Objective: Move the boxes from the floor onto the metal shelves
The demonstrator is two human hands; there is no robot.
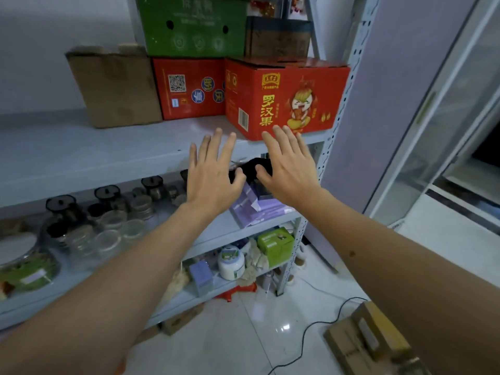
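On the metal shelf (81, 158), red box (286, 98) reads "罗汉果".

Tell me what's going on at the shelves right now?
A person is stocking a metal shelf. Both hands are open and empty: the left hand and right hand reach toward a red box already on the shelf. Cardboard boxes sit on the floor at lower right.

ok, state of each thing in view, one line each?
left hand: open, fingers spread, holds nothing
right hand: open, holds nothing
red box with cartoon: closed, on shelf, front corner overhanging
green box: stacked on red boxes
brown box: on shelf, top flaps open
floor boxes: still on floor
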